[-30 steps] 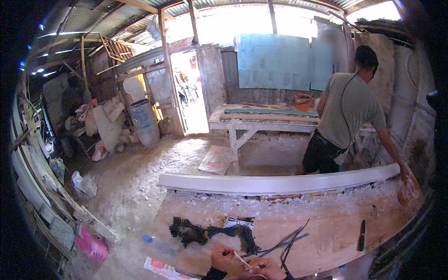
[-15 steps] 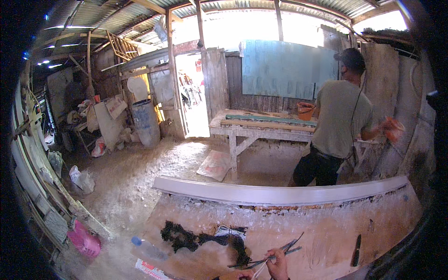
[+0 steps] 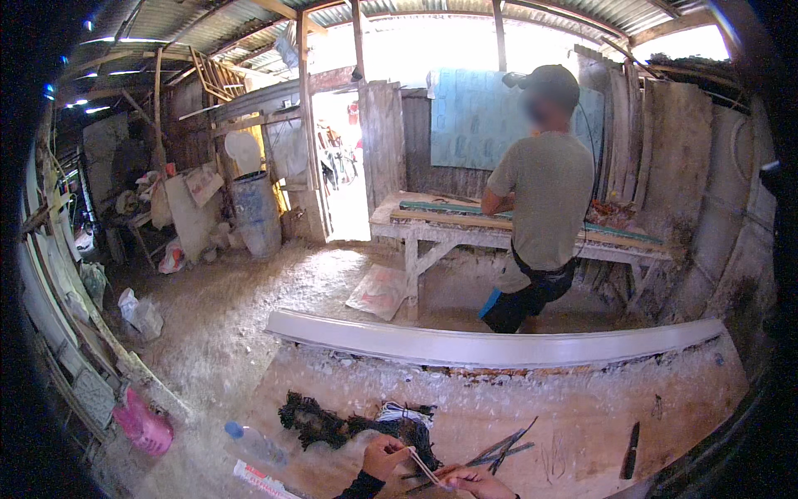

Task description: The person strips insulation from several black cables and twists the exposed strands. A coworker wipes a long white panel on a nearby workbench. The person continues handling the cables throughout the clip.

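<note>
Thin white cords (image 3: 425, 468) stretch between my two hands over the near edge of the wooden table. My left hand (image 3: 384, 457) is closed in a pinch on their upper end. Lower and to the right, my right hand (image 3: 477, 481) grips the other end. Several dark flat strips (image 3: 509, 450) lie crossed just beyond my right hand. Behind my left hand spreads a tangled bundle of black cords (image 3: 312, 420), with a looped hank of white cord (image 3: 407, 413) lying at its far right.
A dark knife (image 3: 632, 449) lies at the table's right. At the left rest a clear bottle with a blue cap (image 3: 256, 444) and a printed packet (image 3: 262, 479). A long whitish moulding (image 3: 490, 347) runs along the far edge. Beyond it, a person (image 3: 549, 191) stands by a workbench (image 3: 413, 241).
My left hand has risen and moved left, drawing the cords taut. My right hand has lowered slightly leftward, away from the strips. The other person has moved left and no longer holds the orange bucket.
</note>
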Tool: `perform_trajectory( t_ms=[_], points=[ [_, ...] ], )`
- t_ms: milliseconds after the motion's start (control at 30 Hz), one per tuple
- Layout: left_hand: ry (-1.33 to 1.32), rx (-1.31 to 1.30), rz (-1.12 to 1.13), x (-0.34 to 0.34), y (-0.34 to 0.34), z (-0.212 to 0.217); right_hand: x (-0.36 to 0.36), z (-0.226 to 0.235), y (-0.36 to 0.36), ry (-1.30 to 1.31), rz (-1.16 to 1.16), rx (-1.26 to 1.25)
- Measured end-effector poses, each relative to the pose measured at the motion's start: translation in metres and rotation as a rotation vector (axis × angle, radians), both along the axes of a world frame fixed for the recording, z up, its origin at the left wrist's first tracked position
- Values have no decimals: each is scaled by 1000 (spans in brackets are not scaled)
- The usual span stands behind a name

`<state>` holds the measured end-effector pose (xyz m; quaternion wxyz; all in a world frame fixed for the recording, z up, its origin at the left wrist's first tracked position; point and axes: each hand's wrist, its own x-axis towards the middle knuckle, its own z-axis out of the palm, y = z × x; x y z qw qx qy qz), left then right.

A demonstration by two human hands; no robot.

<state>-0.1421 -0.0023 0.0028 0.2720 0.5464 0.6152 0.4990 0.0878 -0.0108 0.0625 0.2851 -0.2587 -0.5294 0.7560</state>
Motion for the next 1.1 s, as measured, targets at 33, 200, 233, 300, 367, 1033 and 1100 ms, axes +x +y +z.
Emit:
perform_trajectory(
  t_ms=[33, 200, 233, 300, 367, 1033, 1100],
  points=[
    [-41, -22, -30, 1, 0, -4, -4, 4, -3, -13, 38, -9],
    [-21, -54, -134, 4, -2, -25, -6, 14, -3, -42, 37, 51],
    [-45, -65, -184, 4, -1, -27, -6, 11, 0, 25, 12, 47],
    [-89, -119, -278, 5, 0, -30, -8, -1, 7, 159, -39, 34],
    [-170, -88, -416, 8, 1, -32, -8, -17, 14, 179, -103, 43],
    [-52, 4, -208, 11, -12, -4, 5, -23, 9, -347, -666, 424],
    [-57, 51, 22, 9, -11, -1, 0, -14, 4, -268, -400, 374]
  ],
)
